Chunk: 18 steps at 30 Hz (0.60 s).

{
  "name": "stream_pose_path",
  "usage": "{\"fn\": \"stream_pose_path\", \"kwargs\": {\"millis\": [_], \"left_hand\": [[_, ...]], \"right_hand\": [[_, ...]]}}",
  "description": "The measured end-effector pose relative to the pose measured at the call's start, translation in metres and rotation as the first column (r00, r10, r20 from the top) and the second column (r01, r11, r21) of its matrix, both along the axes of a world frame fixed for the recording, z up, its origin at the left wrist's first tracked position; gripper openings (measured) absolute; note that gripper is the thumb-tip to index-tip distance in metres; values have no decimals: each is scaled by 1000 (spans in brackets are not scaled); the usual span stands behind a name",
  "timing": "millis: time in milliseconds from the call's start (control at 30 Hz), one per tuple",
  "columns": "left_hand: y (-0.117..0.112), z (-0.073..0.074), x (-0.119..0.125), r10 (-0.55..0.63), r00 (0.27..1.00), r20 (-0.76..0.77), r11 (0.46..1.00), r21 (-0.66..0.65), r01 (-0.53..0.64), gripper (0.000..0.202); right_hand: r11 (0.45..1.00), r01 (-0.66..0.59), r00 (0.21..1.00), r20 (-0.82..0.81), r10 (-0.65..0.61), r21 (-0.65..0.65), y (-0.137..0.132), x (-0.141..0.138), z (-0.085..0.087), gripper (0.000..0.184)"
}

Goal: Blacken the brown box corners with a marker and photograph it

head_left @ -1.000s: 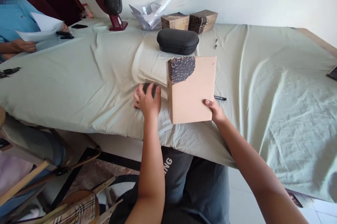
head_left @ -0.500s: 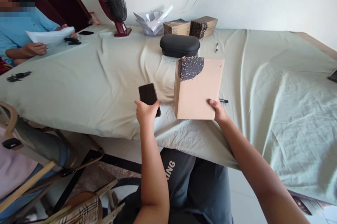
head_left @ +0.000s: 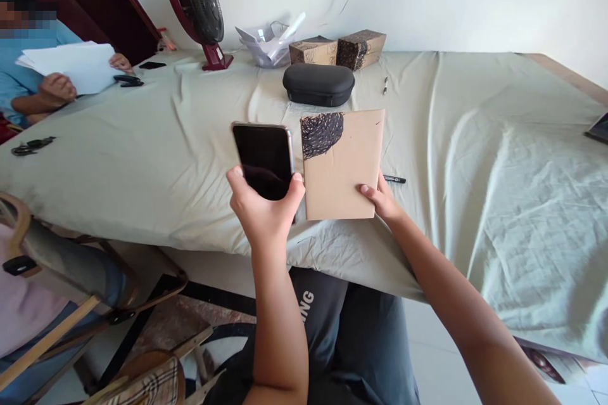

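My left hand (head_left: 266, 208) is closed around a smartphone (head_left: 265, 158) with a dark screen, raised over the near side of the table. My right hand (head_left: 382, 199) grips the lower right edge of a cardboard box (head_left: 342, 170), thumb on its broad tan face. Black scribbling covers the box's upper left corner. Phone and box are side by side, close together. Just right of the box lies a black marker (head_left: 395, 179), partly hidden by my right hand.
Behind the box sit a black zip case (head_left: 318, 85), two scribbled cardboard boxes (head_left: 363, 50), a clear plastic basket (head_left: 266, 53) and a fan (head_left: 199, 6). A pen (head_left: 385, 85) lies right of the case. At left, a person holds papers (head_left: 88, 69). Chairs (head_left: 80, 259) stand below left.
My left hand has lifted the phone up and closer to me. The box has turned so its left side no longer shows, and shifted slightly left. The person at left has raised the papers.
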<state>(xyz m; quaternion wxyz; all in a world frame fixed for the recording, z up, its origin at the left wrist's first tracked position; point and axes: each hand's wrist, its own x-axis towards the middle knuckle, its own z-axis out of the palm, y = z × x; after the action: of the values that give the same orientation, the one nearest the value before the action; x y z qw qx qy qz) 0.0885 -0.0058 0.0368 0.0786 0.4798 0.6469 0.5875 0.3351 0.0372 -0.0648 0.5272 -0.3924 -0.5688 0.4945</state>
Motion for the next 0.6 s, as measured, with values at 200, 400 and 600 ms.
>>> {"fn": "stream_pose_path", "kwargs": {"millis": [200,400,600], "left_hand": [[-6,1,19,-282,943,178,934,-175,313,48],[-10,1,38,-360,888,285,907,-114,404,49],[-8,1,38,-331,926,182,923,-142,358,54]], "right_hand": [[999,-16,1000,21,15,32,2,2,1,103],[998,-44,999,14,43,36,1,3,4,101],[999,-44,999,28,44,14,0,3,5,104]]}}
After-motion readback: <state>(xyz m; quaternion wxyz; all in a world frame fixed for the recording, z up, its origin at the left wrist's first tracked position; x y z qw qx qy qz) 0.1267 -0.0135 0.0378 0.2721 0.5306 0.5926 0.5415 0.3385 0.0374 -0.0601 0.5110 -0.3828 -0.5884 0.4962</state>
